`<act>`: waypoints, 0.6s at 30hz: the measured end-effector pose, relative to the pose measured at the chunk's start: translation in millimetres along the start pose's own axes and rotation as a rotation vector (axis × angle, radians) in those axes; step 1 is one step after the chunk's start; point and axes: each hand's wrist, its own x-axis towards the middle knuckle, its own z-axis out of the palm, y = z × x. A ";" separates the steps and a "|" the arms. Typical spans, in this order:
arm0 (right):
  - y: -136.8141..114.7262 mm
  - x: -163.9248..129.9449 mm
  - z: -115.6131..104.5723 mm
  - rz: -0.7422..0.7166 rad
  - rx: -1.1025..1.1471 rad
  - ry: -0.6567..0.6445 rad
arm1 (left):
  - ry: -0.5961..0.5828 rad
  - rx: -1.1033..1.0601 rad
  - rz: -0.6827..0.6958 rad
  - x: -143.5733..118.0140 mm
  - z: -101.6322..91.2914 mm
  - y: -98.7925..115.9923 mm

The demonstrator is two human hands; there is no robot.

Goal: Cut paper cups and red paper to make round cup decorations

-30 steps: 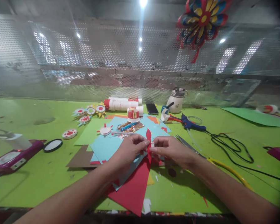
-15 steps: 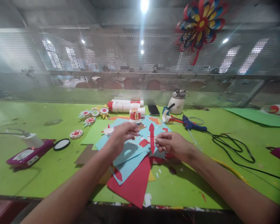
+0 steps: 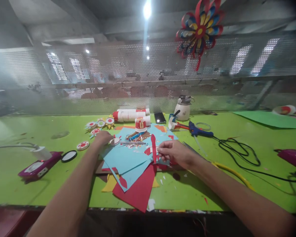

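Note:
My right hand (image 3: pixel 171 152) pinches the edge of a small white paper piece (image 3: pixel 156 149) with red paper shapes on it. A long red paper strip (image 3: pixel 153 144) stands upright across its front. My left hand (image 3: pixel 104 139) is at the left edge of a white disc with red tabs (image 3: pixel 115 141); its fingers point down and are mostly hidden, so I cannot tell if they grip it. Beneath both hands lie light blue paper sheets (image 3: pixel 128 159) with scraps and pens (image 3: pixel 138 135) on them. A red sheet (image 3: pixel 134 192) sticks out at the front.
Behind the papers are a red-and-white cup (image 3: pixel 140 125), white tubes (image 3: pixel 128 116), a phone (image 3: pixel 160 118) and a bottle (image 3: pixel 183 108). A blue glue gun (image 3: pixel 199 131) with its cord lies at right. Flower-edged discs (image 3: pixel 101 123) and a purple power strip (image 3: pixel 40 166) are at left.
My left hand has moved left, away from the middle of the papers, to the white disc with red tabs. My right hand still holds its paper piece; the view has shifted slightly.

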 end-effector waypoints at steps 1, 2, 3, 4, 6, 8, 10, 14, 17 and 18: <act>0.1 0.1 -0.3 -0.002 -0.002 0.001 | -0.009 0.017 -0.014 1.7 2.6 -1.0; 0.0 0.3 -0.5 -0.004 -0.004 0.003 | -0.018 0.022 -0.028 3.1 3.9 -1.8; -0.3 0.4 -0.6 -0.006 -0.005 0.005 | -0.023 0.028 -0.041 3.9 3.9 -2.4; -0.8 0.4 -0.7 -0.007 -0.006 0.008 | -0.019 0.029 -0.045 4.2 2.7 -2.5; -2.3 0.2 -1.0 -0.009 -0.008 0.012 | 0.000 0.014 -0.048 3.2 -2.2 -0.7; -4.6 -0.3 -1.9 -0.012 -0.005 0.015 | 0.027 -0.027 -0.046 0.2 -8.3 4.3; -7.2 -1.1 -3.2 -0.021 0.001 0.016 | 0.054 -0.108 -0.028 -4.7 -12.0 12.6; -12.4 -3.0 -5.3 -0.046 0.010 0.015 | 0.064 -0.308 0.046 -20.9 -4.2 36.9; -15.2 -4.1 -5.1 -0.069 0.016 0.011 | 0.031 -0.442 0.104 -39.1 10.7 59.2; -16.0 -4.5 -4.8 -0.079 0.017 0.009 | 0.012 -0.490 0.118 -46.1 15.0 67.1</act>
